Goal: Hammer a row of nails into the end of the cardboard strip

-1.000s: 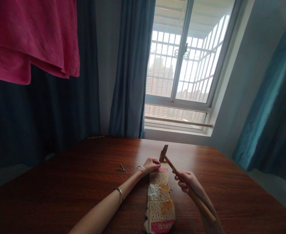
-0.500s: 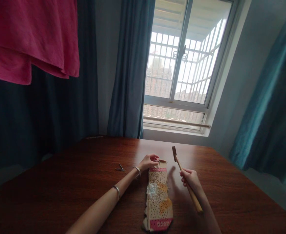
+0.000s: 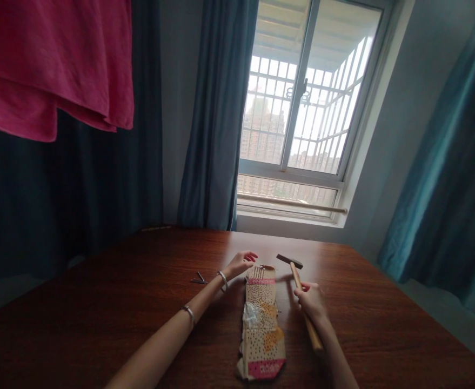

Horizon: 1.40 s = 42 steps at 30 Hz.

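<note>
My right hand (image 3: pixel 310 300) is wrapped round the wooden handle of a hammer (image 3: pixel 296 273), whose dark head is held low over the table to the right of the cardboard. A long strip of worn cardboard (image 3: pixel 261 319), full of small holes, with pink bands and orange patches, lies lengthwise before me. Several nails (image 3: pixel 259 272) stand upright in a row at its far end. Just left of that end hovers my left hand (image 3: pixel 242 263), fingers apart and nothing visible in them. A few loose nails (image 3: pixel 199 279) lie on the table left of the cardboard.
The brown wooden table (image 3: pixel 111 319) reaches back to the wall below a barred window (image 3: pixel 294 108). Blue curtains (image 3: pixel 208 119) hang on both sides. A pink cloth (image 3: pixel 54 65) hangs at the upper left.
My left hand has drawn off the nails to the left and its fingers have loosened. The hammer has come down and turned, so its head now lies crosswise.
</note>
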{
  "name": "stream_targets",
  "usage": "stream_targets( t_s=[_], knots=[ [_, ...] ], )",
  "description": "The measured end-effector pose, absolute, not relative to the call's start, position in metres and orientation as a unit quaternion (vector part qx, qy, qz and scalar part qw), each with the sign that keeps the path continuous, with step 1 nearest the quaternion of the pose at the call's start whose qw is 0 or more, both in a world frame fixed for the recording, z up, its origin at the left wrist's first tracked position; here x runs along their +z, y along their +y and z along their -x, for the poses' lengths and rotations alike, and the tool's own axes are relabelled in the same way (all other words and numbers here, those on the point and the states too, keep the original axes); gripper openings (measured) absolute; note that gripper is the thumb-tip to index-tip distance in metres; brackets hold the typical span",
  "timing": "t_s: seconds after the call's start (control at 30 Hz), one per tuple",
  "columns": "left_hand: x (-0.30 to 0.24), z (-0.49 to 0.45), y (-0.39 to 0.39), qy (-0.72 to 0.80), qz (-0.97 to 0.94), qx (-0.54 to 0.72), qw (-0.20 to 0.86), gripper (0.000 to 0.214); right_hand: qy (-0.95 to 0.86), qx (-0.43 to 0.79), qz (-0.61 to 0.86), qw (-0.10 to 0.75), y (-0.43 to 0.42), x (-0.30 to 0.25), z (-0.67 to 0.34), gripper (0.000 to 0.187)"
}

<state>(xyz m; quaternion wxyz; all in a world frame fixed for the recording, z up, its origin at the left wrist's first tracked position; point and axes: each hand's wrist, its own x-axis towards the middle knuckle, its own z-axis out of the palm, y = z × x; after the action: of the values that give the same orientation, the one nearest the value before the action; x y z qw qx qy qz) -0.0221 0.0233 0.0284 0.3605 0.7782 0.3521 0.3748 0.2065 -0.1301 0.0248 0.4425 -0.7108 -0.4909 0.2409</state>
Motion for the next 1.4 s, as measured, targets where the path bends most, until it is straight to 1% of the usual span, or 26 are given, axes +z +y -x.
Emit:
stream_targets(
  t_s=[0.1, 0.17, 0.3, 0.43, 0.53, 0.73, 0.83, 1.0, 1.07, 1.33, 1.4],
  knots=[
    [0.04, 0.031, 0.03, 0.397, -0.762, 0.389, 0.334, 0.026, -0.521, 0.129, 0.748, 0.39, -0.13, 0.023, -0.21, 0.021],
    [0.049, 0.038, 0.03, 0.431, -0.75, 0.385, 0.322, 0.024, -0.528, 0.101, 0.76, 0.364, -0.13, 0.023, -0.211, 0.022],
    [0.063, 0.06, 0.025, 0.476, -0.748, 0.325, 0.329, 0.024, -0.538, 0.076, 0.772, 0.329, -0.133, 0.026, -0.209, 0.022],
    [0.066, 0.096, 0.02, 0.542, -0.754, 0.219, 0.3, 0.021, -0.539, 0.055, 0.792, 0.281, -0.135, 0.027, -0.206, 0.021],
    [0.066, 0.126, 0.016, 0.563, -0.76, 0.166, 0.277, 0.02, -0.546, 0.049, 0.792, 0.268, -0.134, 0.025, -0.205, 0.022],
    [0.058, 0.166, 0.009, 0.612, -0.741, 0.045, 0.274, 0.022, -0.544, 0.037, 0.801, 0.248, -0.134, 0.022, -0.204, 0.024],
    [0.049, 0.177, 0.01, 0.625, -0.73, 0.048, 0.271, 0.025, -0.546, 0.039, 0.802, 0.239, -0.135, 0.02, -0.205, 0.024],
    [0.04, 0.183, 0.005, 0.669, -0.683, 0.069, 0.283, 0.038, -0.54, 0.017, 0.811, 0.225, -0.134, 0.013, -0.206, 0.025],
    [0.04, 0.182, 0.002, 0.671, -0.684, 0.07, 0.276, 0.039, -0.537, 0.01, 0.815, 0.215, -0.133, 0.011, -0.207, 0.025],
    [0.042, 0.181, 0.004, 0.669, -0.699, 0.087, 0.238, 0.017, -0.523, 0.023, 0.833, 0.178, -0.135, 0.01, -0.205, 0.028],
    [0.042, 0.182, 0.006, 0.67, -0.701, 0.092, 0.226, 0.015, -0.522, 0.03, 0.835, 0.172, -0.135, 0.011, -0.205, 0.028]
  ],
)
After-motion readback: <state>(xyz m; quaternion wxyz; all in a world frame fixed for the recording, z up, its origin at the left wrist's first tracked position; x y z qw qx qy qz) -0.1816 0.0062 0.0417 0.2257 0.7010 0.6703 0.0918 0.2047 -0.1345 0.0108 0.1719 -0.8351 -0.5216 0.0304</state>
